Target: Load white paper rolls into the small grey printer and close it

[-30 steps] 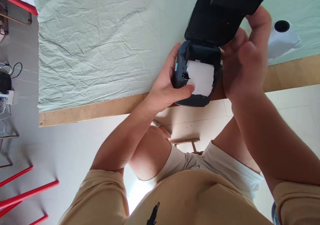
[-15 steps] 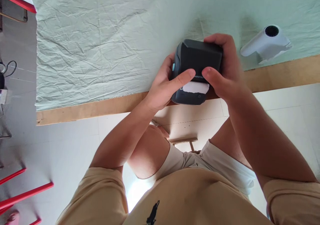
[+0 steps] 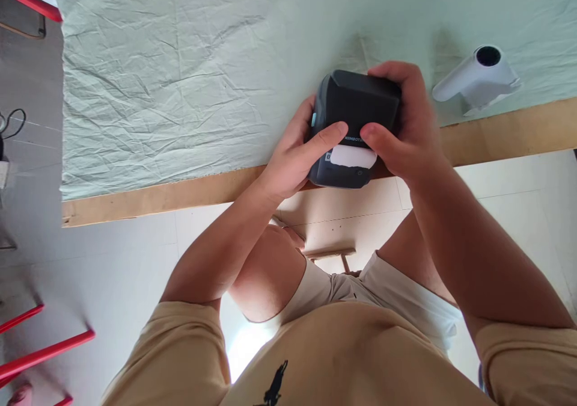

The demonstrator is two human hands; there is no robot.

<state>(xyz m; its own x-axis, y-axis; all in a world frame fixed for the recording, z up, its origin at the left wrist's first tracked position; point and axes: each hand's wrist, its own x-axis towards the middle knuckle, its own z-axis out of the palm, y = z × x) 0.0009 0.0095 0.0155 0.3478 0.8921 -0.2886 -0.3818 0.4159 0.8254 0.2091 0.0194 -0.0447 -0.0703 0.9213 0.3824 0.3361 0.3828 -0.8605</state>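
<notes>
A dark label printer (image 3: pixel 360 102) is gripped between my two hands at the table's front edge. My left hand (image 3: pixel 295 153) wraps its left side, thumb lying on the top cover. My right hand (image 3: pixel 408 123) wraps the right side, with its thumb also on the cover near the printed lettering. A torn strip of white paper (image 3: pixel 354 157) sticks out of the slot at the printer's near end. The undersides of the printer and most of my fingers are hidden. To the right, a white paper roll (image 3: pixel 478 75) with a dark core hole lies on the cloth, its loose end hanging open.
A wrinkled pale green cloth (image 3: pixel 180 81) covers the table, whose wooden edge (image 3: pixel 180 192) runs along the front. Red metal bars (image 3: pixel 49 355) stand on the tiled floor at lower left. A cable (image 3: pixel 18 123) and another red bar are at far left. My knees are below the table edge.
My thumbs have drawn slightly back to the left on the cover, showing more of the lettering. The printer stays in both hands in nearly the same place.
</notes>
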